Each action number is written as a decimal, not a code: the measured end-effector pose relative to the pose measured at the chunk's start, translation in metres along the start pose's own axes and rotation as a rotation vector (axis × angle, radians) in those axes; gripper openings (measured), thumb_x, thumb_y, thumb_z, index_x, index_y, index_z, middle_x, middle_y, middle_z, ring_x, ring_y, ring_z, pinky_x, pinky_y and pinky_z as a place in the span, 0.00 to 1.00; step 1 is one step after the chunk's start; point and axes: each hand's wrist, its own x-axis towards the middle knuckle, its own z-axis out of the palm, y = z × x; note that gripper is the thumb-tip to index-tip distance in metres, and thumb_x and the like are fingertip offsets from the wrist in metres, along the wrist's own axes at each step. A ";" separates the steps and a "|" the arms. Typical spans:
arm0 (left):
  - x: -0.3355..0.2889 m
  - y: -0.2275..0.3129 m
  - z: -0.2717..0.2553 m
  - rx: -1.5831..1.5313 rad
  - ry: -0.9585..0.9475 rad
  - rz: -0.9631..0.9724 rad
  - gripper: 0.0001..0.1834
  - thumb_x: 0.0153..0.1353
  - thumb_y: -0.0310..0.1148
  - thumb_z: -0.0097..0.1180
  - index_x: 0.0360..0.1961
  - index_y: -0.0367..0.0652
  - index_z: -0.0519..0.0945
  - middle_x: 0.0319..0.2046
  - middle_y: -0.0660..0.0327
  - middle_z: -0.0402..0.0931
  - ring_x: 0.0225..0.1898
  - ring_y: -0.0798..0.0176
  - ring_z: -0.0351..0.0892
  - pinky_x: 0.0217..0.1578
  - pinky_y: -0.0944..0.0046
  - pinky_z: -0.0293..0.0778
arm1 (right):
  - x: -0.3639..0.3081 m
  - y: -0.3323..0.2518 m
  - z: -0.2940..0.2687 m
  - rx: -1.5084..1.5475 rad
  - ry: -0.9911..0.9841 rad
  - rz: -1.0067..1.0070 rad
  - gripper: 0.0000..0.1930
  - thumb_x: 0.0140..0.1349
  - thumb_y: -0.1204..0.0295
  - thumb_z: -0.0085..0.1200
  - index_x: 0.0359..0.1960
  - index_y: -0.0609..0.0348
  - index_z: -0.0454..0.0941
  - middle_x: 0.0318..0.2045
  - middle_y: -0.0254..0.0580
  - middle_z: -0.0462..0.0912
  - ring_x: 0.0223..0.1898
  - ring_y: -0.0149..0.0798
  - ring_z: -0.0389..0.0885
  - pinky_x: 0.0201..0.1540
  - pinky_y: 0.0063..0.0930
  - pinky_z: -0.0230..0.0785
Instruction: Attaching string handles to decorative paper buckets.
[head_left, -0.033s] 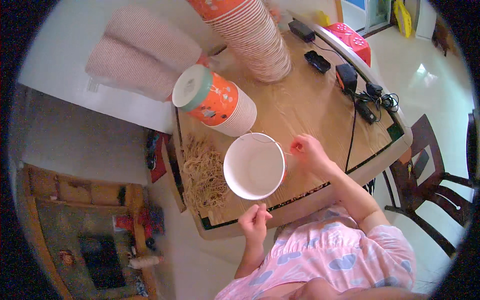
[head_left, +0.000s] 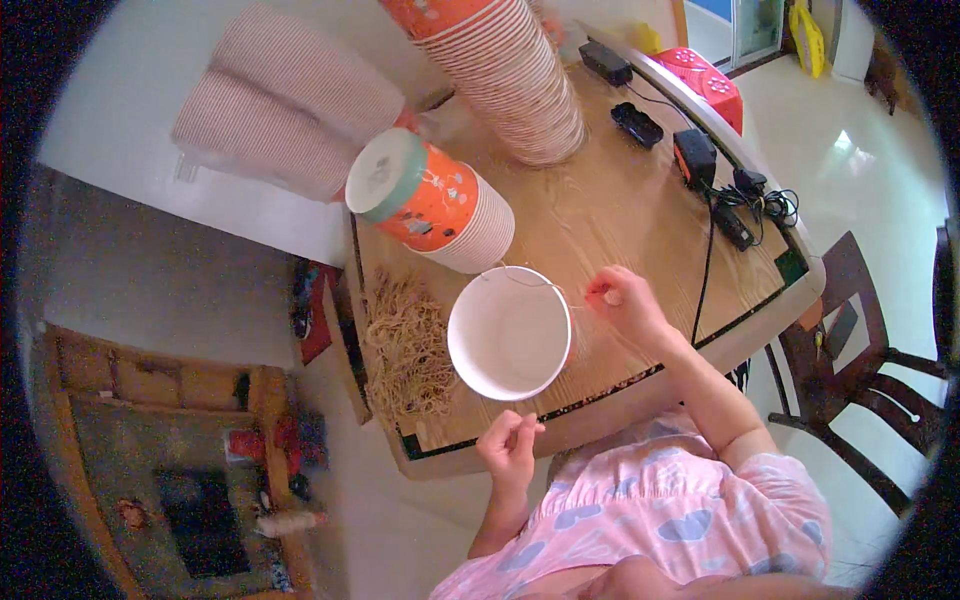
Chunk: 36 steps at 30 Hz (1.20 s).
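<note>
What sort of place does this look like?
Probably a living or dining room in a home: there's a dark brown wooden chair, a light brown wooden shelf unit, and a wood-grain table with a pale rounded rim.

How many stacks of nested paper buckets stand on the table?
2: a tall stack toward the far side, and a shorter stack beyond the open bucket, to its left. Others could be hidden behind.
</note>
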 end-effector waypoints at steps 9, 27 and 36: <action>0.010 0.065 0.023 -0.400 -0.267 0.306 0.18 0.46 0.25 0.62 0.41 0.36 0.77 0.32 0.63 0.68 0.26 0.74 0.66 0.29 0.76 0.65 | -0.058 -0.100 -0.047 0.788 -0.506 0.103 0.05 0.53 0.76 0.55 0.28 0.62 0.73 0.30 0.35 0.76 0.36 0.28 0.73 0.41 0.22 0.66; 0.012 0.051 0.032 -0.111 0.041 0.588 0.10 0.44 0.26 0.64 0.18 0.41 0.72 0.22 0.63 0.67 0.23 0.70 0.66 0.21 0.73 0.60 | -0.071 -0.098 -0.011 0.659 -0.490 0.074 0.05 0.56 0.76 0.52 0.33 0.63 0.72 0.27 0.30 0.74 0.29 0.20 0.70 0.30 0.13 0.64; 0.015 0.049 0.025 0.086 -0.038 0.656 0.12 0.50 0.27 0.58 0.18 0.39 0.67 0.20 0.60 0.65 0.22 0.64 0.67 0.22 0.69 0.62 | -0.068 -0.105 -0.016 0.485 -0.441 0.004 0.03 0.54 0.77 0.54 0.28 0.64 0.75 0.24 0.32 0.74 0.27 0.20 0.70 0.27 0.14 0.64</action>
